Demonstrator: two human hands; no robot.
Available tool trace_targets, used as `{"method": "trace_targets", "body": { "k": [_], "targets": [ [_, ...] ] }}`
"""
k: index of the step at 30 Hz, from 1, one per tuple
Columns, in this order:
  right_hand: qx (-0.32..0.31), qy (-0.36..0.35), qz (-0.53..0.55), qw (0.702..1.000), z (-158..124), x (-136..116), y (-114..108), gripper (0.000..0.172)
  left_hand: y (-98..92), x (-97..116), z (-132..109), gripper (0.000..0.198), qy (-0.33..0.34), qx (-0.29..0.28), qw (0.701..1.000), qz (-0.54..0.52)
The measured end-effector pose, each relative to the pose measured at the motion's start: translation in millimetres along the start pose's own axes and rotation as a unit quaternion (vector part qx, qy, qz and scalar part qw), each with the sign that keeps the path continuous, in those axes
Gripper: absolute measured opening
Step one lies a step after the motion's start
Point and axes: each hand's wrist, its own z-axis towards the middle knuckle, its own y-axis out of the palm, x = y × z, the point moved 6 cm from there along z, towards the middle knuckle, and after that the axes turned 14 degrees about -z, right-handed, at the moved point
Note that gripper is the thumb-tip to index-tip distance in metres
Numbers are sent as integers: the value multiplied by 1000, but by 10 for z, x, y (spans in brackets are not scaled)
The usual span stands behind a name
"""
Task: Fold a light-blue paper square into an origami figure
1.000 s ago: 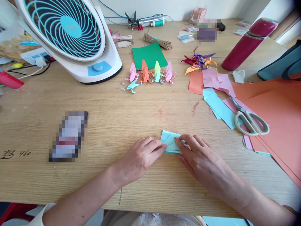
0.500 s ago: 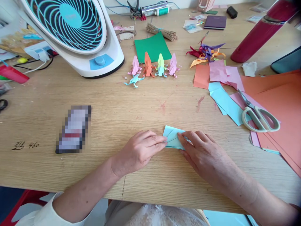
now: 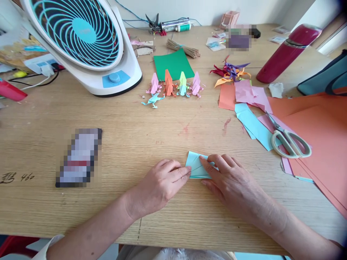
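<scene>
A light blue folded paper [image 3: 194, 165] lies on the table in front of me, with creases running across its upper face. My left hand [image 3: 162, 183] pinches its left edge between closed fingertips. On the right part of the paper is my right hand [image 3: 230, 178], its index finger pressed on the top face and its thumb at the near edge. The paper's right end is hidden under that hand. Beyond my hands stand several small folded paper figures, among them an orange one [image 3: 168, 83] and a light blue one [image 3: 154, 100] in front.
Scissors [image 3: 288, 139] lie at right on orange sheets [image 3: 320, 122], beside blue paper strips [image 3: 256, 124]. A fan [image 3: 119, 72] stands at back left, a blurred phone [image 3: 80, 157] nearer. Behind are a green sheet [image 3: 173, 65], bundled sticks [image 3: 184, 48] and a red flask [image 3: 287, 54].
The view has tilted up a little, so everything sits lower in it. My right index finger has slid slightly left on the blue paper. Both hands keep their hold.
</scene>
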Motion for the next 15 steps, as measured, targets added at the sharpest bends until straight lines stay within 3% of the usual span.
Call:
{"method": "trace_targets", "body": {
  "k": [15],
  "targets": [
    [-44, 2, -19, 999, 113, 1, 42, 54, 4, 3, 4, 25, 5, 2, 1000, 2]
  ]
}}
